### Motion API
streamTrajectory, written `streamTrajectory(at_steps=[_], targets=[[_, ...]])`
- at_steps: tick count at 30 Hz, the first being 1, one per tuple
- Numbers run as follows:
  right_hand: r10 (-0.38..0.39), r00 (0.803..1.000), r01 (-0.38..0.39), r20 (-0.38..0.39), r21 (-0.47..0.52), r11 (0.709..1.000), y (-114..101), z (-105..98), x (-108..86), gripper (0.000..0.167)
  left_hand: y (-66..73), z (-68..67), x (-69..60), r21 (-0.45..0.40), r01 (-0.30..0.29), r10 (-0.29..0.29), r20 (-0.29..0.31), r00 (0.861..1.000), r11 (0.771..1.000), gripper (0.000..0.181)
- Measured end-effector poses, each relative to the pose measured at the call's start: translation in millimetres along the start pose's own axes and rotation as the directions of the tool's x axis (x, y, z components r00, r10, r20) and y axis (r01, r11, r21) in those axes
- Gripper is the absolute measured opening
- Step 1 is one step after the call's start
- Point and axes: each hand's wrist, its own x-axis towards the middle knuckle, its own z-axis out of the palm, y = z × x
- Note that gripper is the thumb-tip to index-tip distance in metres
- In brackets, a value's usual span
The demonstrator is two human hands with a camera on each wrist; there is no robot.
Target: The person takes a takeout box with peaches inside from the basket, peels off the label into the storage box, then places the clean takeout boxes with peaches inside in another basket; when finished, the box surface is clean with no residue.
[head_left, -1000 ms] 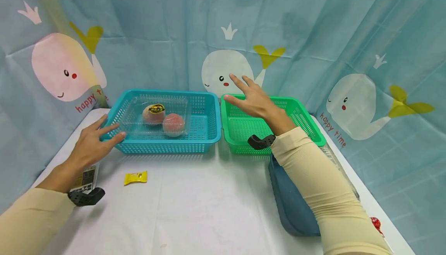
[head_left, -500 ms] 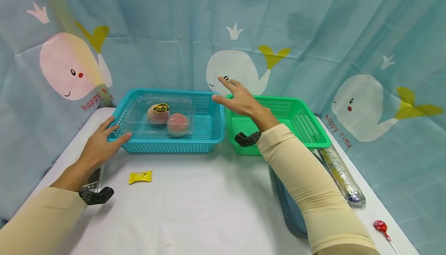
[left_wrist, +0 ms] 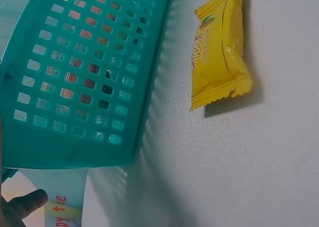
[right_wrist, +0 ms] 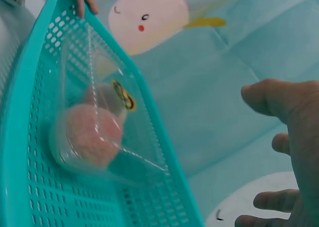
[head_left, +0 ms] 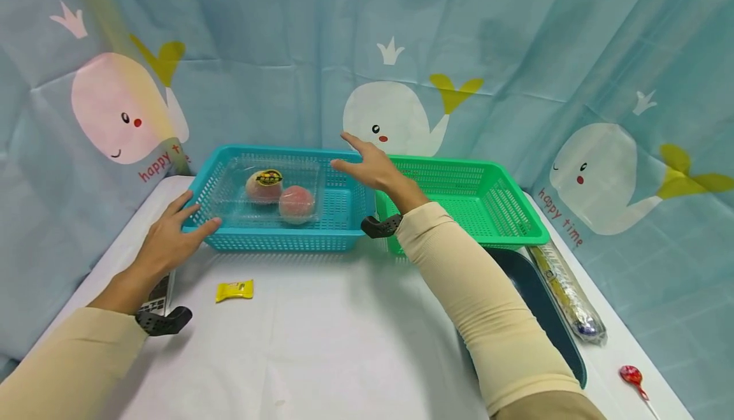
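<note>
While the left hand (head_left: 169, 238) stays at the left end of the blue basket (head_left: 287, 241), the right hand (head_left: 373, 165) shifts leftwards — a second ago it hangs over the green basket (head_left: 459, 210), and now its fingertips reach across to the right end of the blue basket. Its fingers are spread and hold nothing; the right wrist view shows them in the air, apart from the rim. The left fingers are spread too, by the front-left corner, though how firmly they bear on the rim I cannot tell.

As I judge it, the change matters because both hands now flank the blue basket: it looks like the thing being handled, with contact lacking only on the right. The blue basket stands at the back of the tabletop (head_left: 321, 343), just beside the green basket, and the clear plastic box (head_left: 232, 200) — two pinkish round fruits (head_left: 296, 204) inside — keeps its place toward the left part. The yellow packet (head_left: 234, 290) in front lies untouched. With the right sleeve (head_left: 464, 292) shifted, more of the dark blue tray (head_left: 545, 308) shows beside the long wrapped packet (head_left: 568, 296).
</note>
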Motion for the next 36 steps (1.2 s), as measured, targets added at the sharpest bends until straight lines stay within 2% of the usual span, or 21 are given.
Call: streamTrajectory(at_steps=[8,16,23,29,36], targets=[[0.009,1.000,-0.010,0.012,0.088,0.996,-1.4,26.7,17.0,0.073,-0.4,-3.2,-0.8,0.002,0.007,-0.007,0.000,1.000,1.000,0.083],[0.111,0.991,-0.120,0.071,0.150,0.981,-1.6,50.1,30.0,0.071,0.2,-4.8,-0.2,-0.004,0.001,-0.001,-0.013,1.000,1.000,0.083],[0.168,0.981,-0.183,0.099,0.174,0.968,2.9,66.7,37.1,0.071,1.3,-2.5,-1.5,-0.011,0.004,-0.004,-0.018,1.000,1.000,0.082],[0.221,0.963,-0.254,0.153,0.251,0.934,4.0,77.8,40.8,0.070,1.4,-0.9,-1.3,-0.011,-0.003,0.003,-0.019,1.000,1.000,0.083],[0.240,0.950,-0.295,0.200,0.322,0.900,2.1,87.2,42.5,0.071,3.2,-1.8,-1.5,0.002,0.001,-0.001,-0.017,1.000,1.000,0.083]])
